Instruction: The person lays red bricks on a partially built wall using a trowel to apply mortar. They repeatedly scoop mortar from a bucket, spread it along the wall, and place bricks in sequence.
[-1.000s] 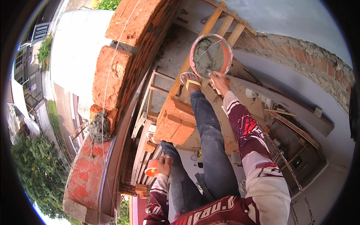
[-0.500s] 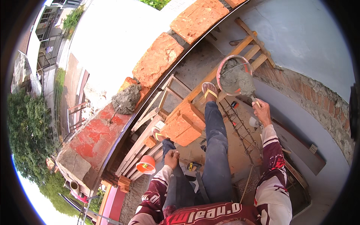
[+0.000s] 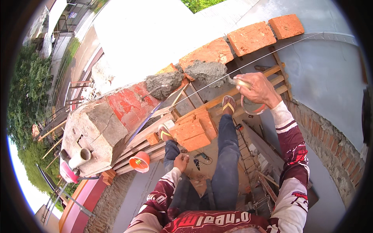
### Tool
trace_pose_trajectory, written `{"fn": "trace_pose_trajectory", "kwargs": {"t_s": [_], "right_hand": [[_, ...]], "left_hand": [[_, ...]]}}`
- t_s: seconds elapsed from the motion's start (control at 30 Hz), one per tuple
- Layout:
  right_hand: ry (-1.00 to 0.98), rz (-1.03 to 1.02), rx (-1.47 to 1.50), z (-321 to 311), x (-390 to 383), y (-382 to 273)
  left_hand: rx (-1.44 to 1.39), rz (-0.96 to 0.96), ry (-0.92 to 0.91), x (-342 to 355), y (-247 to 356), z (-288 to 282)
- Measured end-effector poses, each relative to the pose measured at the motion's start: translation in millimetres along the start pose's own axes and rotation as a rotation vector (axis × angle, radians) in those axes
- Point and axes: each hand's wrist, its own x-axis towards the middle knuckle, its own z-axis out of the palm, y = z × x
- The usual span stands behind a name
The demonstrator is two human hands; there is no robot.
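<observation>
My right hand (image 3: 256, 89) grips the light wooden handle of a trowel (image 3: 243, 83), out over the brick row. Its blade is hidden under a lump of wet grey mortar (image 3: 206, 72), which overlaps the near face of a brick (image 3: 210, 52); whether it touches the brick I cannot tell. To its left, another mound of mortar (image 3: 163, 84) sits on the wall beside the red-painted section (image 3: 130, 101). Partly behind my right hand is a mortar bucket (image 3: 254, 108). My left hand (image 3: 181, 162) is loosely closed by my left leg, with nothing visible in it.
A taut white string (image 3: 272, 52) runs along the bricks. Between my sandalled feet, stacked bricks (image 3: 192, 134) rest on wooden planks (image 3: 227, 97). An orange pot (image 3: 140, 161) stands to the left. Far below on the floor lies a power tool (image 3: 203, 156). Pipe ends (image 3: 81, 157) stick out at the wall's corner.
My right hand has lifted the mortar-loaded trowel from the bucket and carried it up and left to the brick row. The view has shifted; my left hand stays by my leg.
</observation>
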Motion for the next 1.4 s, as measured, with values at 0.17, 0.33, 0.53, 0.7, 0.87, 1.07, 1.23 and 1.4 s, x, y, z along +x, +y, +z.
{"fn": "trace_pose_trajectory", "kwargs": {"t_s": [0.17, 0.33, 0.53, 0.7, 0.87, 1.07, 1.23, 1.4], "right_hand": [[0.153, -0.247, -0.38, 33, 51, -29], [0.296, -0.273, -0.533, 59, 48, -41], [0.127, 0.198, -0.107, 64, -15, -93], [-0.073, 0.27, -0.066, 92, -45, -170], [-0.043, 0.262, -0.105, 122, -24, -210], [-0.029, 0.383, -0.345, 109, -6, -196], [-0.001, 0.39, -0.292, 90, -6, -178], [0.031, 0.462, -0.296, 86, -5, -174]], "left_hand": [[-0.042, 0.022, 0.009, -1, -19, -6], [-0.023, 0.05, 0.034, 3, -37, -15], [-0.016, 0.085, 0.02, -1, -37, -28], [0.009, 0.033, 0.003, -4, -41, -34], [-0.079, 0.066, 0.024, -1, -45, -33], [-0.026, 0.041, -0.011, -7, -33, -40], [-0.065, 0.034, -0.013, -1, -37, -35], [-0.124, -0.014, -0.009, 3, -50, -32]]}}
